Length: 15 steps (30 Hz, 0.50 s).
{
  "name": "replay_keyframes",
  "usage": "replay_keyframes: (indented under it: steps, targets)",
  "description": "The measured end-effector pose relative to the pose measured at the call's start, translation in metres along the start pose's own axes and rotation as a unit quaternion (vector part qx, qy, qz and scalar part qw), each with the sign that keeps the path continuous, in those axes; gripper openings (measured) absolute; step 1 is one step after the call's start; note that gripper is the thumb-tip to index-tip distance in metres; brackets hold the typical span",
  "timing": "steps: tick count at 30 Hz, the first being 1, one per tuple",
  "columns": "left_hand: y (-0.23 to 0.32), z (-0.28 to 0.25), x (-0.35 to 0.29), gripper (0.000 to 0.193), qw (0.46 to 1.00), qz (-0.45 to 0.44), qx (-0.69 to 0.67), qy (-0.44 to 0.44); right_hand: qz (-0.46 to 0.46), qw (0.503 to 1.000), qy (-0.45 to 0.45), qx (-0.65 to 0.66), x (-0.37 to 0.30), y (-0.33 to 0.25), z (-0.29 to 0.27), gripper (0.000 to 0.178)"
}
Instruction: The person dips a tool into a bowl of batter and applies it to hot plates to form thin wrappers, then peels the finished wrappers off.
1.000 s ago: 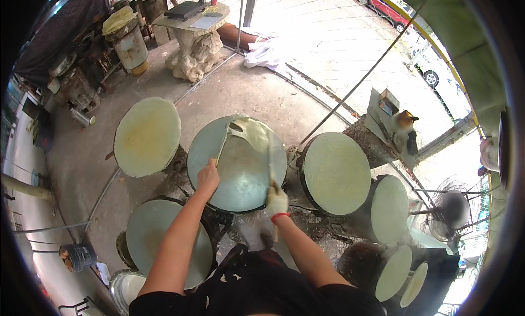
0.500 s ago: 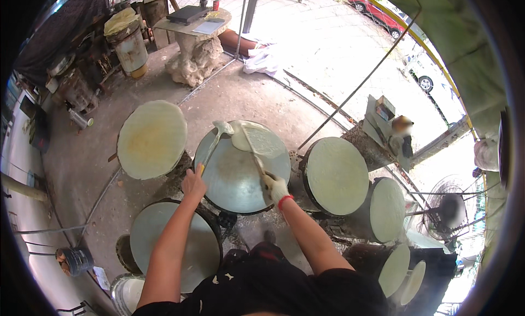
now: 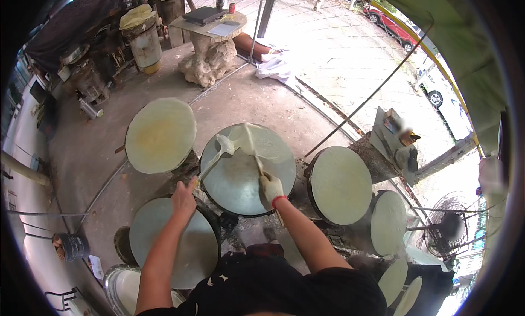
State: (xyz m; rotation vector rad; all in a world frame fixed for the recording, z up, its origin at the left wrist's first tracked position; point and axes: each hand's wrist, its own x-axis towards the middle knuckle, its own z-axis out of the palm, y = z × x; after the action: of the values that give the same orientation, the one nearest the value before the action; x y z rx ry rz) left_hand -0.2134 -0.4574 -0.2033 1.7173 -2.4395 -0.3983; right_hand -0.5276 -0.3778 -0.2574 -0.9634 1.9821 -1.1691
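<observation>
Several round griddles ring the person, and the big centre griddle (image 3: 246, 176) sits right ahead of both hands. The thin sheet (image 3: 257, 143) on its far side now looks half peeled, its near edge lifted; a second ago it lay further back and flatter, so the lift-off seems underway. Left hand (image 3: 183, 198) is wrapped round a ladle (image 3: 224, 147), gloved right hand (image 3: 270, 187) grips a stick (image 3: 257, 163) under the sheet. Hands are closer in than before

Black shirt, white glove (image 3: 269, 187), red cuff.
</observation>
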Motion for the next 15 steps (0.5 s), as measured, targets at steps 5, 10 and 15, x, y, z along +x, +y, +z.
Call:
replay_keyframes:
  steps: [5,10,15]
  targets:
    - [-0.019,-0.009,-0.036,0.065,0.998,-0.061,-0.011,-0.009,0.149,0.969,-0.181,0.076,0.005,-0.064,-0.05,0.031]
    - [0.012,-0.013,-0.046,0.063,0.997,-0.062,-0.047,-0.022,-0.056,0.995,-0.069,-0.05,0.034,0.028,-0.01,0.035]
    - [-0.004,-0.005,-0.083,0.053,0.989,-0.085,-0.1,0.062,0.105,0.964,-0.236,0.055,0.03,-0.047,-0.063,0.034]
